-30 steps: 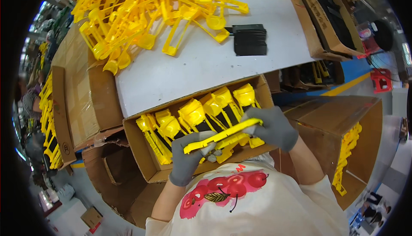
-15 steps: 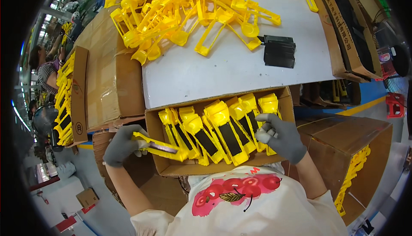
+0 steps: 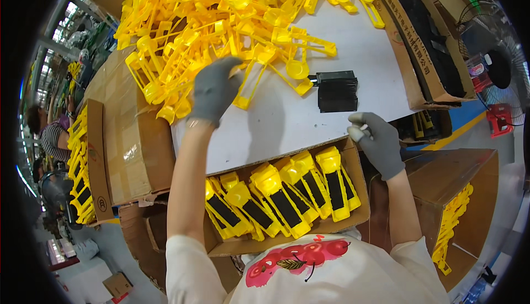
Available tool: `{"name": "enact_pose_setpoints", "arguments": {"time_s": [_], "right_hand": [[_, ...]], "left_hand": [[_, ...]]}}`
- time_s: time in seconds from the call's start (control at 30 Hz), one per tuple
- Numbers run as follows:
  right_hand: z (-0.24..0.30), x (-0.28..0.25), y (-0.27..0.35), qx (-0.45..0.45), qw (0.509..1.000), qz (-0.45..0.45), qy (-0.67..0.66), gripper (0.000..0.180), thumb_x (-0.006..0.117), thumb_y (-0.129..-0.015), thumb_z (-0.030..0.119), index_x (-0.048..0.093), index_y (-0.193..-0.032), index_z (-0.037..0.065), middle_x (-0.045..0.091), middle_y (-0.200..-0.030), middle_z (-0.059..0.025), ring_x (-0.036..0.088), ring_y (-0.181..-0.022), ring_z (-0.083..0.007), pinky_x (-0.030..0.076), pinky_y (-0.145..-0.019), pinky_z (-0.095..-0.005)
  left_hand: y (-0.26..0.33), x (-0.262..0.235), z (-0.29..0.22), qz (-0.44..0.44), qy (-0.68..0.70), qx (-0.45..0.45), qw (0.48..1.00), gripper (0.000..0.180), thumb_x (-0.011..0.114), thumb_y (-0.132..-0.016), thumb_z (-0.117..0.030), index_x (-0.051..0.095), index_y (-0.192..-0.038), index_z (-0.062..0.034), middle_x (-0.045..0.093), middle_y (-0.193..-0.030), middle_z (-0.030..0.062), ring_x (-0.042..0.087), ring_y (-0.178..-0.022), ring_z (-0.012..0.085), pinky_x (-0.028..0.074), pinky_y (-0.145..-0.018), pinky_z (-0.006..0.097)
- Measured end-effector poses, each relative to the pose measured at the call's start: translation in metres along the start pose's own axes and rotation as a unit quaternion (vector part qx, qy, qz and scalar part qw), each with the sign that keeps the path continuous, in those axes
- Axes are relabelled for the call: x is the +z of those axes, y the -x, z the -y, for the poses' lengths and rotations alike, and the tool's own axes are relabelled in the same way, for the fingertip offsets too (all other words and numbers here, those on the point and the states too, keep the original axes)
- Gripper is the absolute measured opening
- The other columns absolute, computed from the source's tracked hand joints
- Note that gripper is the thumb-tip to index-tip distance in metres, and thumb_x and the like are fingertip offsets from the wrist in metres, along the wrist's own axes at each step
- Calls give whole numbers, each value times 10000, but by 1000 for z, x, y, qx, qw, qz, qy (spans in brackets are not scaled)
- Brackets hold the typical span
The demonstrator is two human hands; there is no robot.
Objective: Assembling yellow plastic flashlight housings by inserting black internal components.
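My left hand (image 3: 214, 91), in a grey glove, reaches over the near edge of a heap of yellow plastic frames (image 3: 221, 28) on the table. Its thumb and forefinger are apart beside one frame, with nothing seen between them. My right hand (image 3: 379, 143), gloved too, hangs by the right corner of an open cardboard box (image 3: 265, 159), fingers loosely bent and apart, holding nothing visible. Several yellow frames with black strips (image 3: 287, 210) lean in a row inside that box. Between my hands, a stack of thin black strips (image 3: 338, 91) lies on the white table (image 3: 301, 117).
A closed carton (image 3: 130, 138) stands on the left beside a box of yellow frames (image 3: 83, 166). At the right, a long carton (image 3: 422, 44) holds black material, and a brown box (image 3: 450, 193) below contains more yellow frames. A fan (image 3: 491, 55) and a person (image 3: 52, 133) are farther off.
My left hand has let go of the yellow frame with a strip and moved up to the heap. My right hand has left the box's row of frames and moved up towards the black strips.
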State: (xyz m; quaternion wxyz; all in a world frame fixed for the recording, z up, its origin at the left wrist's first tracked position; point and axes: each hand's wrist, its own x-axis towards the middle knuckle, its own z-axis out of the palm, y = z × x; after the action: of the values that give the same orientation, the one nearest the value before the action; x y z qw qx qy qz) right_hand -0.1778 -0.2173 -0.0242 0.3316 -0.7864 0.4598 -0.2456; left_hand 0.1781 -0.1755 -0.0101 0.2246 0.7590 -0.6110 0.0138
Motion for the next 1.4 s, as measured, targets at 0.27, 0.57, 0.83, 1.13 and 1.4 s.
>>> {"name": "enact_pose_setpoints", "arguments": {"time_s": [0.27, 0.57, 0.83, 1.13, 1.4], "right_hand": [[-15, 7, -23, 0, 1000, 1, 30, 229, 712, -797, 214, 664, -1008, 138, 656, -922, -46, 646, -707, -193, 516, -667, -298], [-29, 19, -48, -104, 981, -18, 162, 238, 720, -767, 212, 651, -991, 173, 586, -991, -29, 619, -919, -224, 520, -721, -364], [-24, 45, -60, -218, 925, 31, 310, 356, 748, -727, 284, 554, -985, 136, 539, -974, -33, 603, -872, -215, 522, -648, -349], [-20, 25, -86, -258, 920, 127, 268, 199, 718, -766, 275, 630, -866, 126, 618, -820, -37, 634, -725, -246, 506, -646, -359], [-12, 13, -98, -138, 979, 152, 17, 142, 689, -810, 180, 691, -891, 63, 681, -754, -73, 637, -663, -167, 512, -611, -311]], "left_hand": [[-73, 69, -16, 58, -41, -102, 992, 707, 768, -695, -402, 500, -1278, -105, 666, -1043, 223, 647, -967, 367, 507, -820, 425], [8, -43, -25, 118, 160, -248, 948, 348, 775, -731, -224, 608, -990, -61, 629, -770, 43, 595, -586, 117, 479, -483, 259], [102, -95, 5, -42, 309, -330, 891, 350, 549, -826, 32, 582, -1167, -39, 622, -896, 80, 585, -580, 106, 517, -473, 227], [175, -96, 5, -13, 499, -388, 775, 273, 600, -838, -111, 596, -1090, -5, 634, -929, 92, 644, -708, 163, 559, -597, 239], [189, -55, -42, -27, 618, -400, 676, 272, 615, -859, -107, 562, -1102, 3, 626, -1015, 141, 644, -760, 207, 535, -638, 245]]}}
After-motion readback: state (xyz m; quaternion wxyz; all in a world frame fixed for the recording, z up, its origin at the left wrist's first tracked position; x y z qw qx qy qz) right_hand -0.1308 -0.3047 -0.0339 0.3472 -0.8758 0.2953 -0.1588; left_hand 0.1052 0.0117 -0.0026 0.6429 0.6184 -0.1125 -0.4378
